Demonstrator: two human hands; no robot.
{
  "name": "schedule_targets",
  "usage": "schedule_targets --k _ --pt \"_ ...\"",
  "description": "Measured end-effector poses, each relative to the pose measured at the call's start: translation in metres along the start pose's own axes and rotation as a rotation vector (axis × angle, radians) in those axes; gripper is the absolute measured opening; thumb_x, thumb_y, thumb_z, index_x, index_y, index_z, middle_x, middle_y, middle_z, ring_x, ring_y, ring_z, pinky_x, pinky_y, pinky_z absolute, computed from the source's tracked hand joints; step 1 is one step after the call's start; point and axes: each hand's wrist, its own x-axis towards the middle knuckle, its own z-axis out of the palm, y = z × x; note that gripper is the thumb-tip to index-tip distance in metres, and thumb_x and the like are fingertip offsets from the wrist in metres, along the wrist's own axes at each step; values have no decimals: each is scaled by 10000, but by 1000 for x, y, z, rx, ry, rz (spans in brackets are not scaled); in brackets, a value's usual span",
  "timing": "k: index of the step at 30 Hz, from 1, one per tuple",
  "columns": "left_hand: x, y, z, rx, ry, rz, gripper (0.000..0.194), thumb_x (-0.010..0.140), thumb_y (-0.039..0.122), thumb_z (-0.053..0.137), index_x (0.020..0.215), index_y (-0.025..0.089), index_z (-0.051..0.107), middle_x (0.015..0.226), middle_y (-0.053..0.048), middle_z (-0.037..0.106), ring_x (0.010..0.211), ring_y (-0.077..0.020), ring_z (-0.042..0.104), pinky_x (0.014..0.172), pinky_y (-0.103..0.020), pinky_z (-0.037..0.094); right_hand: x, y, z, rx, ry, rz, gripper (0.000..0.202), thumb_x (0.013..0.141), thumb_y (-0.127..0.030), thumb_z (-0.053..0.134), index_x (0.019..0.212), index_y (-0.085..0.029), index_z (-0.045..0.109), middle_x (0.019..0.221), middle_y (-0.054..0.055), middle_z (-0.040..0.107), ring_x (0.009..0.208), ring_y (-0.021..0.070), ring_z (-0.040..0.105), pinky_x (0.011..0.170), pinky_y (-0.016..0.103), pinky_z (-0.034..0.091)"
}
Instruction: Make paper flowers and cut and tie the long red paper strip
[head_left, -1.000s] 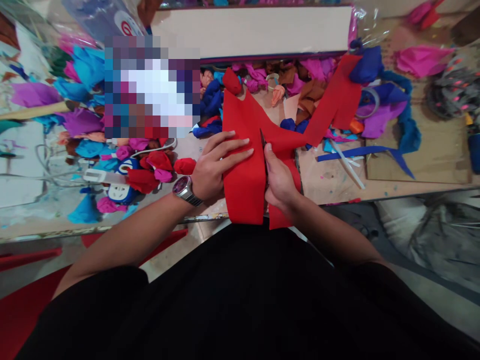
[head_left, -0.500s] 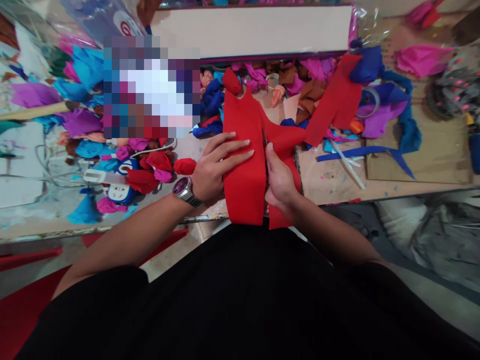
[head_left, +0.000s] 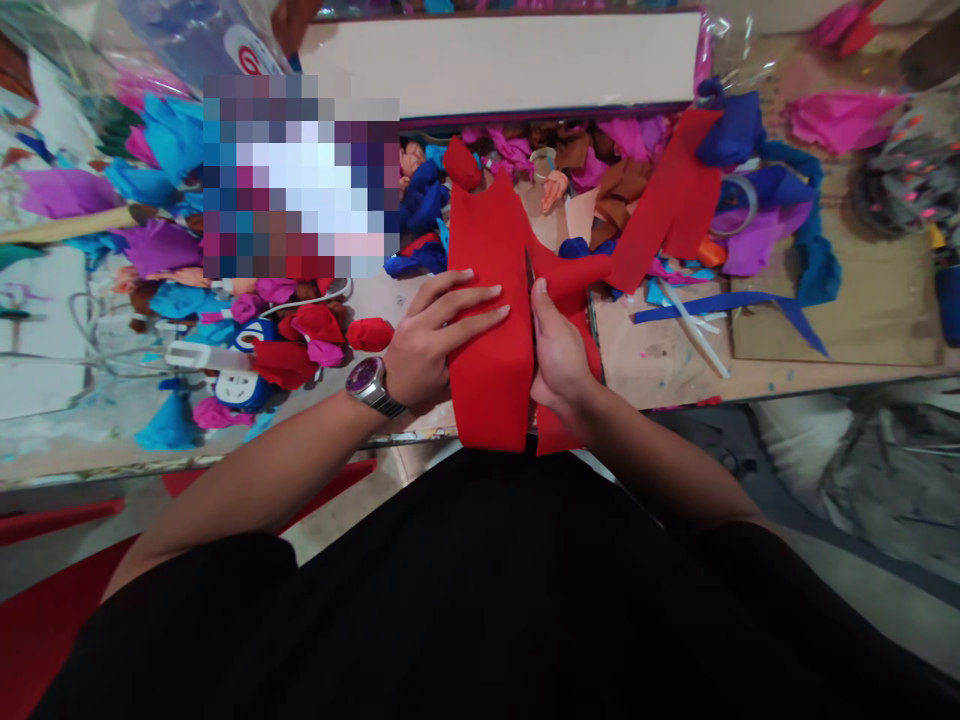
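A large red sheet (head_left: 487, 240), which looks like crepe paper or thin cloth, lies in front of me and hangs past the table's near edge. My left hand (head_left: 442, 335) rests flat on its left side, fingers stretched out. A long slit parts the sheet from a second red piece (head_left: 562, 430) on the right. Closed at this slit is my right hand (head_left: 561, 355), thumb on top and pointing away from me. A thin dark edge shows in the slit above the thumb. Whatever the fingers grip is mostly hidden.
Crumpled coloured pieces cover much of the table. A long pale box (head_left: 502, 65) lies at the back. To the left are a power strip (head_left: 244, 375) and cables; to the right, a red strip (head_left: 667, 200), a tape roll (head_left: 739, 205) and cardboard (head_left: 847, 330). One area is pixelated.
The red sheet has shifted very slightly to the right under my left hand. Both hands stay in nearly the same place.
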Motion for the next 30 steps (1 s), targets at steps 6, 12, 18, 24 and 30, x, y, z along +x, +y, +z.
schedule_targets --k 6,12,18,24,30 --pt "1 3 -1 11 15 28 397 1113 401 562 1500 382 644 1486 -21 696 1493 -261 543 1255 -545 507 1 2 0 75 -6 4 434 958 -646 707 1143 -255 738 1124 42 860 1322 260 717 1169 476 582" --pt "-1 3 0 -22 -8 -17 448 1095 411 574 1541 432 606 1489 -22 697 1496 -285 549 1263 -577 495 0 0 0 8 -7 -21 559 853 -729 780 1159 -263 741 1128 50 851 1343 288 709 1133 477 599" --pt "4 -10 1 0 -15 -87 492 1128 402 482 1617 398 538 1544 -35 663 1507 -283 538 1299 -570 455 -9 6 -4 -85 64 14 557 870 -778 742 1100 -270 733 902 36 815 1151 313 782 970 464 664" --pt "10 -16 1 2 -16 -77 435 1141 399 440 1537 414 619 1545 -14 663 1515 -263 528 1304 -563 451 -15 12 -7 -90 136 51 535 830 -783 784 953 -268 706 715 6 734 920 279 799 833 416 673" --pt "8 -8 -2 16 -3 -84 410 1144 398 437 1488 386 659 1482 -23 704 1495 -254 549 1299 -556 475 -10 11 -2 -26 -3 23 610 877 -756 726 1282 -301 742 1131 43 846 1305 303 732 1092 496 622"
